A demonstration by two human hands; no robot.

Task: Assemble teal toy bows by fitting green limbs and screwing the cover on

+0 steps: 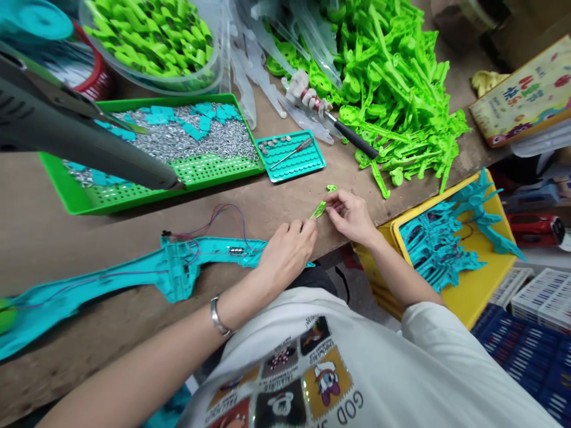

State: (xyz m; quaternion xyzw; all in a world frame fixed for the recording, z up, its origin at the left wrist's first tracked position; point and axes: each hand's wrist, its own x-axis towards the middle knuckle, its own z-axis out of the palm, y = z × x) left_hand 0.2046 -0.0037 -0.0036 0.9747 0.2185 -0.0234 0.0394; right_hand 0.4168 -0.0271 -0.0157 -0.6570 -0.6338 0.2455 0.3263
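Near the table's front edge, my left hand (289, 246) and my right hand (350, 215) meet at a small bright green plastic part (318, 210). Fingers of both hands pinch it, the left at its lower end and the right at its side. Another small green piece (331, 188) shows just above my right fingertips. Under and beside my left hand lies a long turquoise plastic shell (178, 267), with red and blue wires and a metal spring-like piece inside. A small turquoise tray (292, 170) with metal discs and a thin screwdriver sits beyond the hands.
A green basket (200, 172) of screws stands at the left, under a dark power-tool arm (102, 137). Behind are a tub (220, 59) of green parts, a large green parts pile (388, 77) and a black-handled tool (355, 138). A yellow bin (495, 279) holds turquoise shells at right.
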